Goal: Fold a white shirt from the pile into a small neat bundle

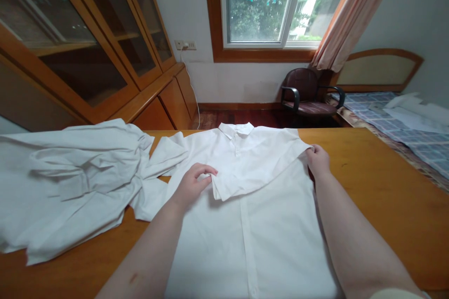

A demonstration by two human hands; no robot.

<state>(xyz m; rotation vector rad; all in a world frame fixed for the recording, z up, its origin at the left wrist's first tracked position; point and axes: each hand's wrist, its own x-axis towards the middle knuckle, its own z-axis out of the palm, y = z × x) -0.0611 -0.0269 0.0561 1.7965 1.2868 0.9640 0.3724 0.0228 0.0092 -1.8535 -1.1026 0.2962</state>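
Observation:
A white button-up shirt lies front side up on the wooden table, its collar at the far edge. Its right-hand sleeve is folded across the chest. My left hand pinches the corner of that sleeve's cuff between thumb and fingers, slightly above the shirt front. At the right side of the shirt, my right hand is closed on the sleeve's edge near the shoulder. Part of its fingers is hidden behind the cloth.
Another white garment lies crumpled on the table at the left. Behind are a glass-fronted cabinet, a dark armchair and a bed with a checked sheet. A window is in the far wall.

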